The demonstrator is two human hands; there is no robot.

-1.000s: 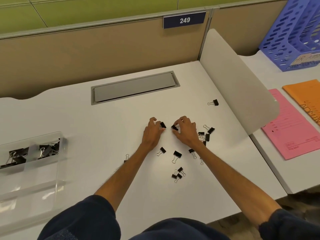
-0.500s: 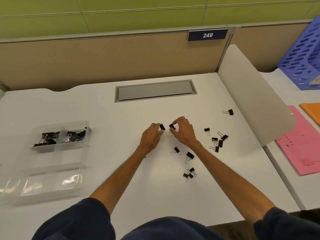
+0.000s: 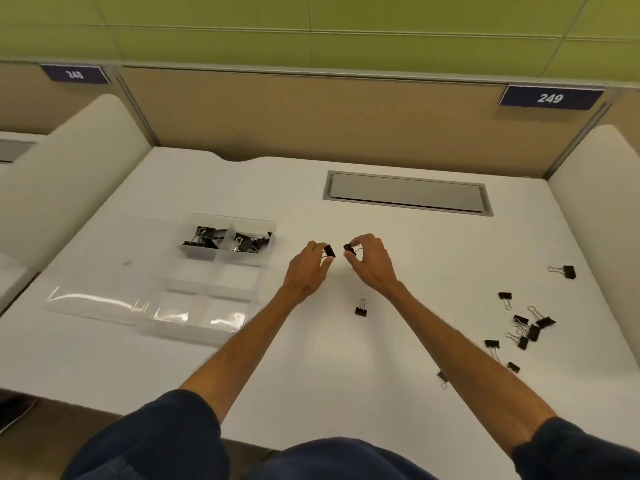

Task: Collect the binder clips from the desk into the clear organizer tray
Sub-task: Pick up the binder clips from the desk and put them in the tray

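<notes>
Head camera, left grip point(image 3: 306, 271) pinched on a black binder clip point(image 3: 329, 251), right grip point(image 3: 374, 263) pinched on a second clip point(image 3: 349, 249), both near the clear organizer tray point(image 3: 194, 329), more clips point(image 3: 207, 237) in its two far compartments, loose clips point(image 3: 526, 327) scattered on the white tabletop point(image 3: 311, 368) at right.

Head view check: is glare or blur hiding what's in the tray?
Head view: white glare streaks the near compartments of the clear tray; the binder clips in its far two compartments read fine; the 248 label at far left is smeared; wide-angle stretch skews the desk; the left hand pinches one clip, the right hand another clip, both sharp.
</notes>
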